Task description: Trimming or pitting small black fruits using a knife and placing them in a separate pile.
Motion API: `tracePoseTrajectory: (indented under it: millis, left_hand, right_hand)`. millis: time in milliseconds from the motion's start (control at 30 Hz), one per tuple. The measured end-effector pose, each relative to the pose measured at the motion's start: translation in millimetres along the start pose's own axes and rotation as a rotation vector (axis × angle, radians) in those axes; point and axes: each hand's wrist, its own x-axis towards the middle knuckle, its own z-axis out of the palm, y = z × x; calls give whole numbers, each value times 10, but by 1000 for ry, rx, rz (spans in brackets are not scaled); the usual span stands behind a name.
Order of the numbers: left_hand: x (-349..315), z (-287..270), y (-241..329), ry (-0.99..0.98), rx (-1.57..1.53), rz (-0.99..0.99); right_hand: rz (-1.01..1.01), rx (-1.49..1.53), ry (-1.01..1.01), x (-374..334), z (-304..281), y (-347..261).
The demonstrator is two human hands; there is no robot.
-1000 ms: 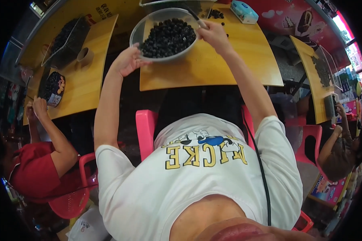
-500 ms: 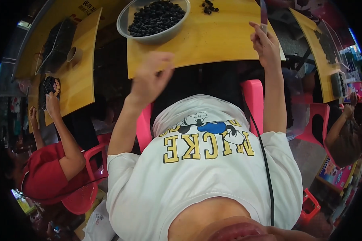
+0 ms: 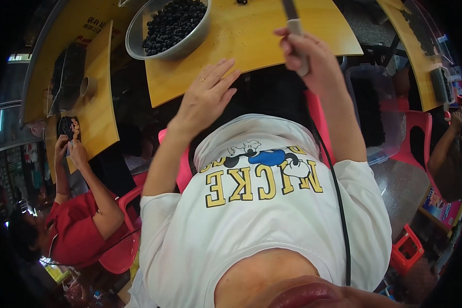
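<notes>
My right hand point(image 3: 313, 56) is closed around the pale handle of a knife point(image 3: 294, 25) beside the table's near edge. The blade points up and away, and its tip runs out of view. My left hand point(image 3: 205, 95), a ring on one finger, is held over the near edge of the yellow table point(image 3: 241, 41) with its fingers stretched out. It holds nothing. Beyond it, to the left, stands a translucent plastic bowl point(image 3: 204, 32) heaped with small dark round fruits or nuts point(image 3: 172, 25). A couple of similar dark pieces point(image 3: 242, 1) lie at the top edge.
At left, a person in a red shirt point(image 3: 77, 226) works with both hands at another yellow table point(image 3: 100, 102). A clear tub with dark contents point(image 3: 372, 113) stands right of my arm, near a pink chair point(image 3: 418, 133). A red stool point(image 3: 408, 249) stands lower right.
My right hand has come left and nearer with the knife. My left hand has gone from curled to outstretched. The view has shifted, so the bowl sits farther left.
</notes>
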Motion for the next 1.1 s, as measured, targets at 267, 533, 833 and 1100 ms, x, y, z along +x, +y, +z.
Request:
tracePoseTrajectory:
  millis: [267,533,833,1100]
  left_hand:
    - [464,250,-605,-648,65,433]
    - [2124,1020,-736,-638,-19,39]
    - [1877,1043,38,-746,-164,675]
    - [2582,1264,-489,-80,229,378]
  right_hand:
    - [-29,108,170,-19,-605,-77]
    - [-89,205,332,-272,-1121,-79]
    - [-108,355,474,-388,-1354,-96]
    - [-101,290,435,-378,-1298,-34]
